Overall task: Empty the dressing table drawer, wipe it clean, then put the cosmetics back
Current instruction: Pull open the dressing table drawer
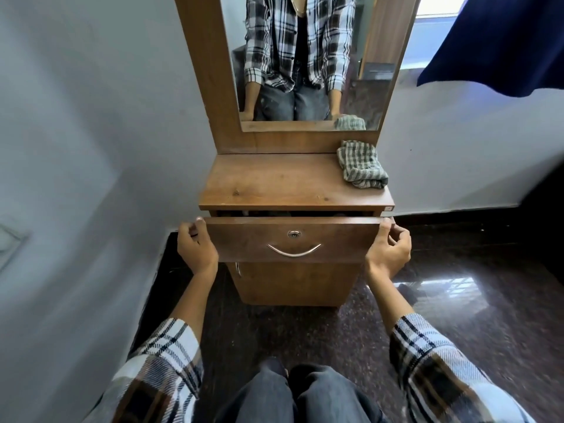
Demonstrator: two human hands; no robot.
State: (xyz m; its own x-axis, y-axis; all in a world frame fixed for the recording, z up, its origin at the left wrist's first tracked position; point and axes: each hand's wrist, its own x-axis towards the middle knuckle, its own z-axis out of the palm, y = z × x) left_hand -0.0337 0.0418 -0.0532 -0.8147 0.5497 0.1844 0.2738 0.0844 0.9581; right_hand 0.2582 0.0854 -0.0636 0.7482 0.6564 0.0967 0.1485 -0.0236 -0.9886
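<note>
The wooden dressing table point(274, 181) stands against the wall, its drawer point(244, 239) pulled out a little. The drawer front has a round lock and a curved metal handle point(294, 251). My left hand point(195, 247) grips the drawer front's left end and my right hand point(389, 248) grips its right end. Through the narrow gap above the front, the drawer's inside is dark and its contents are hidden. A folded checked cloth point(361, 164) lies on the table top at the back right.
A mirror point(305, 56) in a wooden frame rises behind the table top. A cabinet door sits below the drawer. White walls close in on the left and behind. A dark blue curtain point(494, 41) hangs at upper right. The floor is dark polished stone.
</note>
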